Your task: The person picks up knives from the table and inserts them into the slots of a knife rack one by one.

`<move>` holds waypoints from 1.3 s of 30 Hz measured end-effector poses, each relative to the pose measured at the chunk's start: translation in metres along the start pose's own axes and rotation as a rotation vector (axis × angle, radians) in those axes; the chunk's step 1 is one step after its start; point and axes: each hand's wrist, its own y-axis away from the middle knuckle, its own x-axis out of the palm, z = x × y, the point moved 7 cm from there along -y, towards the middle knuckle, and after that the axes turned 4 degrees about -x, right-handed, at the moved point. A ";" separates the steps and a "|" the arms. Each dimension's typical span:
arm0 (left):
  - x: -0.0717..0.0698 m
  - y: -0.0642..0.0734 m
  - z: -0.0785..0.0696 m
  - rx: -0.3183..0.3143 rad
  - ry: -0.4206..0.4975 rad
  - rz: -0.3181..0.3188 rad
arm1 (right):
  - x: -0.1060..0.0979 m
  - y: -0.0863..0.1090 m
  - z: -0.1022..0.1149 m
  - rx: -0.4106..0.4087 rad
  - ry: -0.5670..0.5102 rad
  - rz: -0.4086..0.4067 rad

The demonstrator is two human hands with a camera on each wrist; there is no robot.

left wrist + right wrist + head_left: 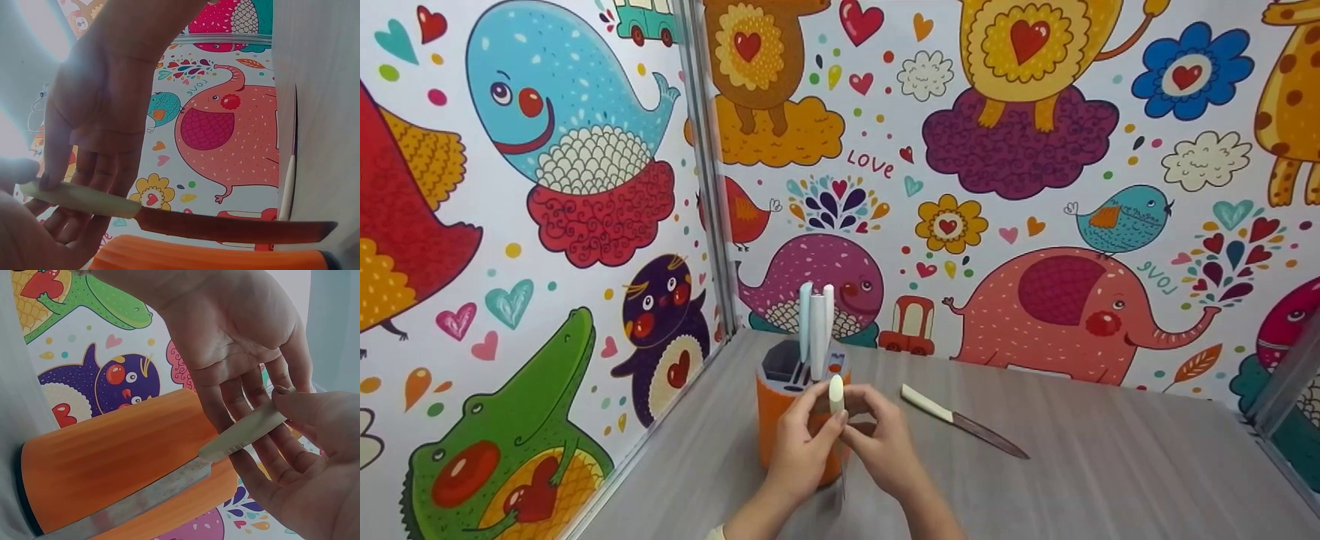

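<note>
A knife with a pale cream handle point(837, 393) is held upright between both hands, blade point(129, 498) pointing down. My left hand point(804, 442) and right hand point(889, 441) pinch the handle between thumbs and fingers. Part of the fingers behind the handle is hidden in the head view. Just beyond the hands stands an orange knife block point(771, 427), close behind the blade. Its grey top holds a light blue handle point(805, 322), a grey-white handle point(818, 337) and a white handle point(829, 311).
A second cream-handled knife point(928, 403) lies on the grey wood-look table point(1080, 480), right of the block, its tip pointing right and toward me. Walls with printed cartoon animals, including an elephant point(1035, 322), border the table at the left and back.
</note>
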 end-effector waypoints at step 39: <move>-0.012 0.010 -0.027 0.039 -0.049 -0.096 | 0.012 0.004 -0.138 0.255 -0.116 -0.082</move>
